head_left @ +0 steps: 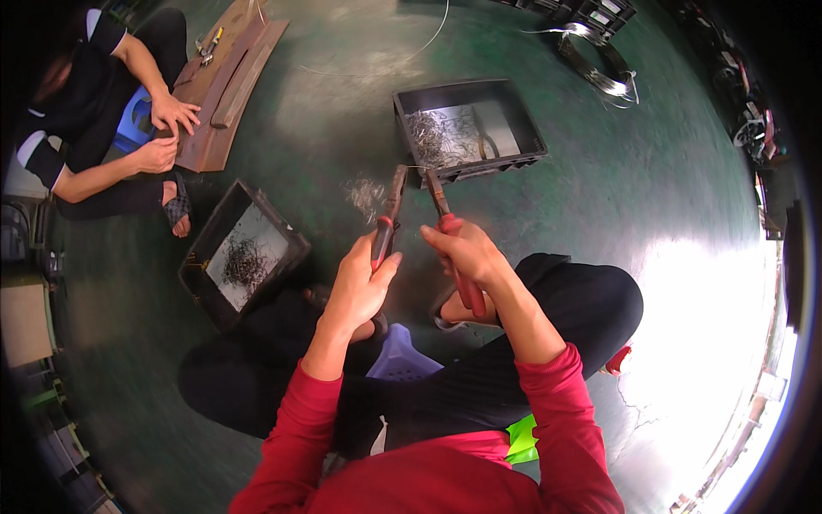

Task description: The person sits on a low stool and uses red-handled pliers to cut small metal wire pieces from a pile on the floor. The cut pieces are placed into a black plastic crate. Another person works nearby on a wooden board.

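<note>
From my remote seat I see the left hand (358, 287) wrapped tight around one red-sleeved handle of a pair of long steel pliers (396, 206), while the right hand (467, 254) is clenched on a second pair of red-handled pliers (441, 210); the two dark metal noses tilt toward each other and meet over the near rim of a black rectangular plastic crate (514, 116), pinching a thin, short piece of bright wire (415, 168) between them. That crate sits on the glossy dark green floor (342, 128) ahead of the hands and holds a tangled grey heap of wire clippings (441, 137) against a pale liner. A second black plastic crate (291, 236), to the left and nearer the knees, carries a smaller dark knot of wire bits on a light bottom. A loose scatter of fine clippings (368, 193) lies on the floor between the two crates. A shiny coil of silver wire (599, 64) rests at upper right. At upper left another person in black squats with both hands (167, 128) on curved brown boards (227, 81). Red knitted sleeves (561, 411) cover both forearms
</note>
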